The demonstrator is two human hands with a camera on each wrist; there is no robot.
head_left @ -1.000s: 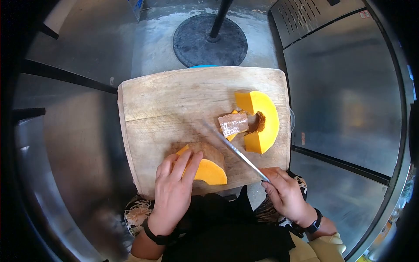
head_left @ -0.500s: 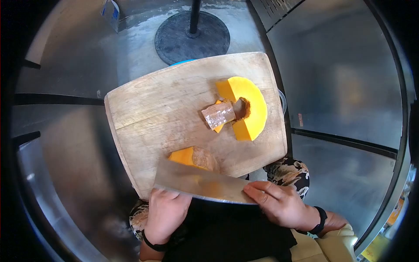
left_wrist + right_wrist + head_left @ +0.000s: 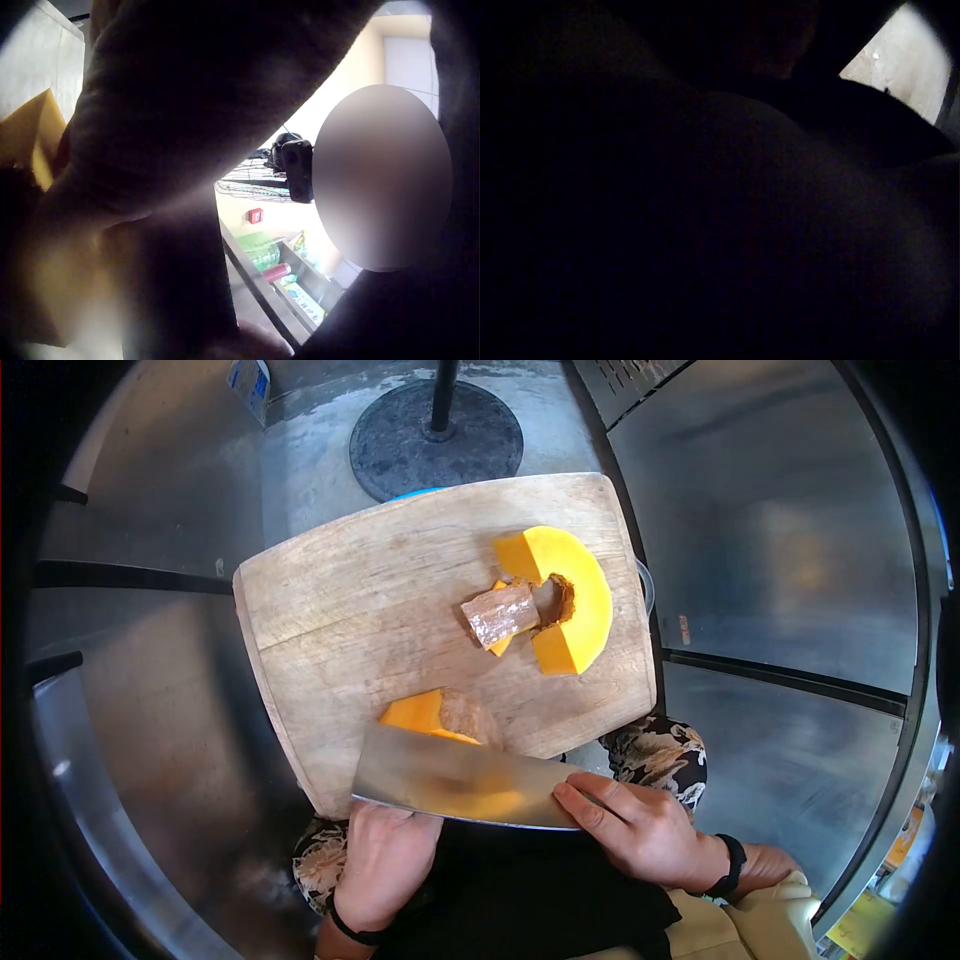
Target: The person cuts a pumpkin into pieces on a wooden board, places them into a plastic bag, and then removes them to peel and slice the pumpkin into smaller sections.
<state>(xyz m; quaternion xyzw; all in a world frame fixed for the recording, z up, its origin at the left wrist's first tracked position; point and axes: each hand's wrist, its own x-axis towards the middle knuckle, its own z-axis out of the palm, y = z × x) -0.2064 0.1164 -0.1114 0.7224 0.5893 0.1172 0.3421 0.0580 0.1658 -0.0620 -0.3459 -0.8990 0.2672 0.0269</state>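
My right hand grips a cleaver at its handle end, the handle hidden in the hand. The broad blade lies across the board's near edge, its flat side facing up at the head camera. Under and beyond it is a pumpkin chunk with orange flesh and tan rind, partly covered by the blade. My left hand is at the near side of this chunk, its fingers hidden behind the blade. Pumpkin flesh also appears at the left of the left wrist view. The right wrist view is mostly dark.
A C-shaped pumpkin piece lies at the right of the wooden cutting board. In its opening rests a wet, rind-covered piece. Metal cabinet doors stand to the right. Beyond the board is a round black stand base.
The cleaver has swung left, from pointing away to lying crosswise over the pumpkin chunk. My left fingers, earlier spread on the chunk, are now behind the blade. The board looks turned and shifted in view.
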